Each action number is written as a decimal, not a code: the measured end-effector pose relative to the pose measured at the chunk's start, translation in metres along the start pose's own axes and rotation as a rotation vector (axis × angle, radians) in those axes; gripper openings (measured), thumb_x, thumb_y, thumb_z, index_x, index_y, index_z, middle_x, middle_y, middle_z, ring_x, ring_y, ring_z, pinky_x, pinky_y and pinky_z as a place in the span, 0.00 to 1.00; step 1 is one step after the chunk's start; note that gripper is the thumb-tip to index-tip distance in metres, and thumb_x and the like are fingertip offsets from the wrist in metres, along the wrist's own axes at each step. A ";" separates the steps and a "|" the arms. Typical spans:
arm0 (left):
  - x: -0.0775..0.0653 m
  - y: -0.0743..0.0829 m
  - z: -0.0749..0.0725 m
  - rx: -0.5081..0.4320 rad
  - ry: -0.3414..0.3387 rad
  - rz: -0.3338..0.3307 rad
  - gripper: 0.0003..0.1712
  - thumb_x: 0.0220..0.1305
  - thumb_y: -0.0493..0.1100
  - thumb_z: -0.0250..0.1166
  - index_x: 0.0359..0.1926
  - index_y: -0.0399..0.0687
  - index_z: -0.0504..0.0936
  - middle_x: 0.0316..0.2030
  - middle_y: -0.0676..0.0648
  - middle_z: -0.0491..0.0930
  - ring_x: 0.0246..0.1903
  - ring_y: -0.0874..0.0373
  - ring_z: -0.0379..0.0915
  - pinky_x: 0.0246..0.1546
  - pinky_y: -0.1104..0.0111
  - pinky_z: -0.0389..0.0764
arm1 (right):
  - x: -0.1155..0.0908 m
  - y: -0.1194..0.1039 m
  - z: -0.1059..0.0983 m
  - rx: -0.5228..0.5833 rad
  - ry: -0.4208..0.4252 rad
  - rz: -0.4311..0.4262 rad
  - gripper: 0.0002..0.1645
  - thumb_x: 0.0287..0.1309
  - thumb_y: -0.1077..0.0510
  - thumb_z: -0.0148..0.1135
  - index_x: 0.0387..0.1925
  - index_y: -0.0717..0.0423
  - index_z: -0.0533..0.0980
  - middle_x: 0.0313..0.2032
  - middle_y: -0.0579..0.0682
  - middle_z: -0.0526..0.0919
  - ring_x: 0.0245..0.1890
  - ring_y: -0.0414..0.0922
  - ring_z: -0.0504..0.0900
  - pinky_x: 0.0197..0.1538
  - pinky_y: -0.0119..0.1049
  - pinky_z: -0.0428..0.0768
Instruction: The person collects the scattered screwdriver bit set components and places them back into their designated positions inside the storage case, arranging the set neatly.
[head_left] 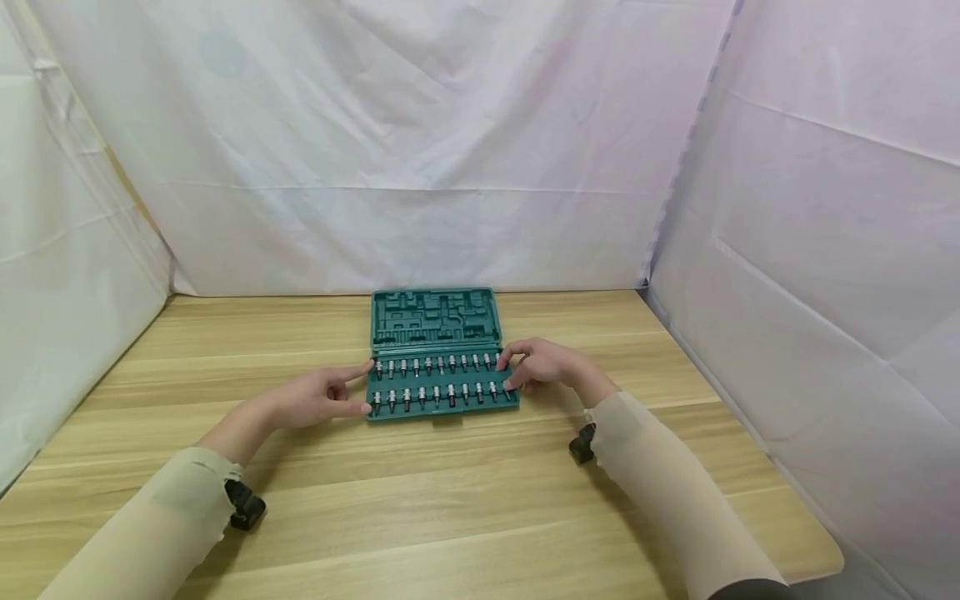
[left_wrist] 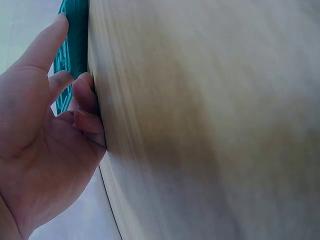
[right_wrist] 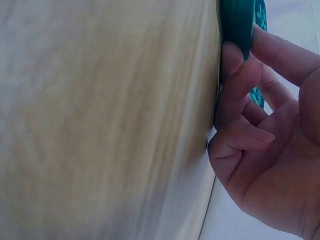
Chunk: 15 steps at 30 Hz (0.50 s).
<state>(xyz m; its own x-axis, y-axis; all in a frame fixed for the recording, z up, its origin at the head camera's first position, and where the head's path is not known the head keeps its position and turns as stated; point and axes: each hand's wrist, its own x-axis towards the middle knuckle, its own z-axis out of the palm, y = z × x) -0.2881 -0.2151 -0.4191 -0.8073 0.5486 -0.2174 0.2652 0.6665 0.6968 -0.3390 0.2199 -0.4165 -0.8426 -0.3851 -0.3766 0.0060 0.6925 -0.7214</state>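
A green socket bit case (head_left: 431, 379) lies opened on the table, its lid (head_left: 480, 298) tipped back on the far side. Two rows of silver and dark socket bits (head_left: 451, 392) fill the base. At the left end, my left hand (head_left: 303, 397) touches the case with index finger and thumb stretched out and spread; its other fingers fold beside it, close to the tabletop. My right hand (head_left: 551, 362) grips the right end, thumb on the rim near the last front bit and index finger arched near the back row. Its lower fingers curl against the green side in the right wrist view.
The wood-grain table (head_left: 450, 517) extends around the case, with its right edge beyond my right arm. White cloth (head_left: 420, 225) hangs behind and at both sides. Black wrist devices (head_left: 246, 504) sit under the sleeves.
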 end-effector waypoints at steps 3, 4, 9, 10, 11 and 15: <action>0.000 0.000 0.000 -0.002 0.000 0.004 0.52 0.75 0.58 0.72 0.89 0.55 0.55 0.29 0.49 0.70 0.29 0.56 0.63 0.30 0.66 0.67 | -0.001 0.000 0.001 -0.004 0.003 -0.003 0.16 0.68 0.56 0.74 0.55 0.48 0.85 0.42 0.53 0.86 0.31 0.47 0.83 0.44 0.40 0.82; 0.000 -0.001 0.000 -0.003 0.000 0.005 0.52 0.75 0.58 0.72 0.89 0.55 0.55 0.29 0.50 0.70 0.29 0.56 0.63 0.31 0.66 0.68 | -0.001 0.000 0.001 -0.006 0.004 -0.003 0.16 0.67 0.56 0.74 0.55 0.48 0.85 0.42 0.53 0.86 0.31 0.47 0.83 0.44 0.40 0.82; 0.000 -0.001 0.000 -0.008 -0.003 0.005 0.52 0.75 0.58 0.72 0.89 0.55 0.55 0.28 0.50 0.69 0.29 0.56 0.63 0.30 0.66 0.67 | -0.001 -0.002 0.002 -0.020 0.014 -0.003 0.16 0.67 0.56 0.74 0.55 0.49 0.85 0.42 0.52 0.85 0.32 0.46 0.81 0.43 0.39 0.81; 0.000 -0.001 0.000 -0.009 -0.003 0.004 0.52 0.76 0.58 0.72 0.89 0.55 0.55 0.28 0.50 0.69 0.28 0.56 0.62 0.30 0.66 0.67 | -0.001 -0.003 0.002 -0.020 0.015 -0.003 0.16 0.67 0.56 0.74 0.55 0.49 0.85 0.42 0.52 0.85 0.32 0.46 0.81 0.43 0.39 0.80; 0.000 -0.001 0.000 -0.010 -0.004 0.003 0.52 0.76 0.58 0.72 0.89 0.55 0.55 0.28 0.50 0.69 0.28 0.57 0.62 0.30 0.66 0.67 | -0.002 -0.003 0.002 -0.020 0.016 -0.002 0.16 0.67 0.55 0.74 0.55 0.49 0.85 0.42 0.52 0.85 0.32 0.46 0.81 0.43 0.39 0.80; 0.000 -0.001 0.000 -0.012 -0.006 -0.004 0.52 0.76 0.59 0.72 0.89 0.56 0.54 0.28 0.50 0.69 0.28 0.56 0.62 0.30 0.66 0.66 | -0.003 -0.003 0.001 -0.009 0.009 -0.002 0.17 0.68 0.55 0.74 0.56 0.49 0.84 0.43 0.52 0.86 0.33 0.46 0.81 0.43 0.39 0.81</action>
<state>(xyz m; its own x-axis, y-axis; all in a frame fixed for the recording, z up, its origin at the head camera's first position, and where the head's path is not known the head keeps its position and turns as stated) -0.2880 -0.2155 -0.4198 -0.8055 0.5486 -0.2243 0.2555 0.6629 0.7037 -0.3357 0.2182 -0.4142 -0.8472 -0.3809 -0.3703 -0.0003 0.6974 -0.7167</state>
